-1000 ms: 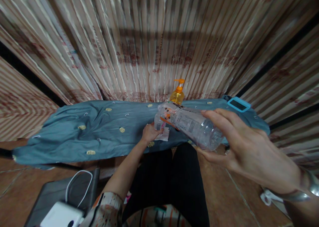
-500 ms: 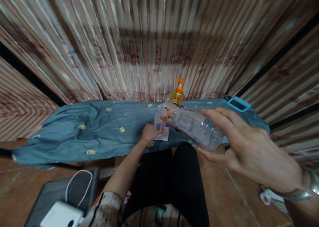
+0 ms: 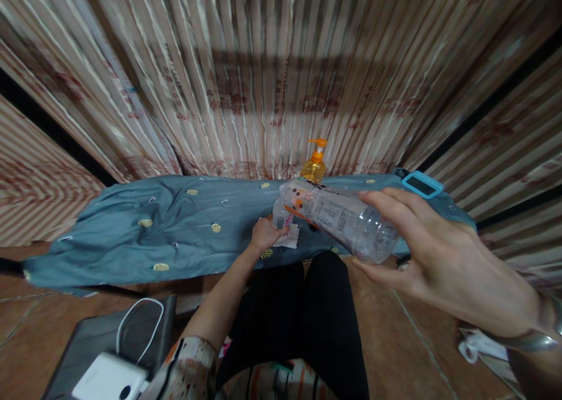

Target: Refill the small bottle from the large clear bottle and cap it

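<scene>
My right hand (image 3: 432,250) grips the base end of a large clear plastic bottle (image 3: 338,218) with a printed label. The bottle lies tilted, its neck end lower and to the left, over a small clear bottle (image 3: 281,214). Around that small bottle the fingers of my left hand (image 3: 266,233) are closed, just above the cloth. Where the two mouths meet is too small to make out. A white paper piece (image 3: 290,237) lies beside my left hand. Behind the large bottle stands an orange pump bottle (image 3: 314,164).
A blue-green cloth with yellow prints covers the narrow table (image 3: 109,236). At its right end sits a light-blue framed device (image 3: 422,184). A striped curtain (image 3: 263,84) hangs behind. Left of my legs, a white box (image 3: 109,378) with a cable rests on a dark stool (image 3: 83,344).
The large bottle and my right hand have shifted very slightly to the right in view. My left hand keeps its hold on the small bottle.
</scene>
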A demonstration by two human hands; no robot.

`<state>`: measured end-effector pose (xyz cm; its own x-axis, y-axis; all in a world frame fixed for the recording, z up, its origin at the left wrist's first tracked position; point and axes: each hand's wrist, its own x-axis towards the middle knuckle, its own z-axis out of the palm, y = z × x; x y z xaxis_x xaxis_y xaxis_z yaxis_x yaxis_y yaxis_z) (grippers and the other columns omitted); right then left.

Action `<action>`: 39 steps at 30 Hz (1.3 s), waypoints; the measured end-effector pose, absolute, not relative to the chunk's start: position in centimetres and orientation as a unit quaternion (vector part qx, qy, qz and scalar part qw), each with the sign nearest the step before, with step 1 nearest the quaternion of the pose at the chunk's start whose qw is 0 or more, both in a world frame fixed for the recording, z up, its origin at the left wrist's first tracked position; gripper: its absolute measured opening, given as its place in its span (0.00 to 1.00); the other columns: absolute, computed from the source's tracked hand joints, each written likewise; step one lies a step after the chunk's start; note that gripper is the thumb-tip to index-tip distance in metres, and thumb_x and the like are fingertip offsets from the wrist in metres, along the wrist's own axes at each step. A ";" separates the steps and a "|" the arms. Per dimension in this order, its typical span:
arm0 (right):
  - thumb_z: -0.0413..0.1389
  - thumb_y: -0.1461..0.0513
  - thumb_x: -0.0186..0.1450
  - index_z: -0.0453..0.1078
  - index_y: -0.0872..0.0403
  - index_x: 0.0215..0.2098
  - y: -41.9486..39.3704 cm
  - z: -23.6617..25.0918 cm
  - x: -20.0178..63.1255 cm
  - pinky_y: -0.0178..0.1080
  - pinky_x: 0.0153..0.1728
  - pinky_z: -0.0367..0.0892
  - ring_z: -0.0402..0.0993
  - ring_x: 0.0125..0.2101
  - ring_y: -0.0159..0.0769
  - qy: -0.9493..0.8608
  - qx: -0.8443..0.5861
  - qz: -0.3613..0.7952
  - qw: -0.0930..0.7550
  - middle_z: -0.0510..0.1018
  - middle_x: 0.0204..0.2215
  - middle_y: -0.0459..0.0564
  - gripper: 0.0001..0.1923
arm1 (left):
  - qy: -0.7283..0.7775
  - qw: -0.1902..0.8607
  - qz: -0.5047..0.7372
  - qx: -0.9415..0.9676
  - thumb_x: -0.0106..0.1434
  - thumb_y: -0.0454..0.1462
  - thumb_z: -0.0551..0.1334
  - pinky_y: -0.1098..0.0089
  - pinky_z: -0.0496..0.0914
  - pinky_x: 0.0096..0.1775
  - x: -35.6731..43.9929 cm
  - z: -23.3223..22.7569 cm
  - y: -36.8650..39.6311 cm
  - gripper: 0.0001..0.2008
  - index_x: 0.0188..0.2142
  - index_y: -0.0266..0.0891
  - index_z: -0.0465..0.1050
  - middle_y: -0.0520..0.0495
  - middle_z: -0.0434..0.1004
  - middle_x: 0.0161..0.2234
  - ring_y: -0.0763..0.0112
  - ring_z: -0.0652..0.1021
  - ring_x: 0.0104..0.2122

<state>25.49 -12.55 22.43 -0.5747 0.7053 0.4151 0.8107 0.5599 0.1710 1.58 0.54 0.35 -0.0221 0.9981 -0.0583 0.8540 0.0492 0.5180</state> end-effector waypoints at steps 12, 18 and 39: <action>0.54 0.51 0.63 0.52 0.52 0.63 -12.3 22.7 25.5 0.47 0.39 0.78 0.78 0.42 0.47 -0.872 -0.440 -0.159 0.144 0.69 0.54 0.58 0.34 | 0.706 0.202 0.161 0.660 0.55 0.54 0.63 0.71 0.71 0.41 1.7 0.3 0.5 0.25 0.47 0.42 0.74 0.44 0.82 0.43 0.60 0.80 0.45; 0.54 0.51 0.63 0.52 0.53 0.63 -12.3 22.7 25.5 0.46 0.38 0.78 0.79 0.40 0.46 -0.872 -0.437 -0.167 0.146 0.69 0.54 0.58 0.34 | 0.697 0.202 0.173 0.666 0.55 0.54 0.63 0.70 0.71 0.41 1.6 0.1 0.6 0.26 0.47 0.41 0.74 0.43 0.82 0.42 0.58 0.80 0.44; 0.48 0.46 0.65 0.53 0.53 0.64 -12.0 23.1 25.6 0.48 0.39 0.78 0.78 0.42 0.47 -0.871 -0.438 -0.171 0.142 0.69 0.55 0.57 0.34 | 0.695 0.192 0.157 0.675 0.57 0.55 0.61 0.69 0.72 0.41 1.6 0.3 0.5 0.25 0.47 0.42 0.74 0.42 0.81 0.43 0.58 0.80 0.45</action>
<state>25.64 -12.00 23.09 -0.5764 0.7142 0.3971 0.8114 0.5579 0.1743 1.61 0.52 0.27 -0.0143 0.9985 -0.0537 0.8778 0.0382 0.4775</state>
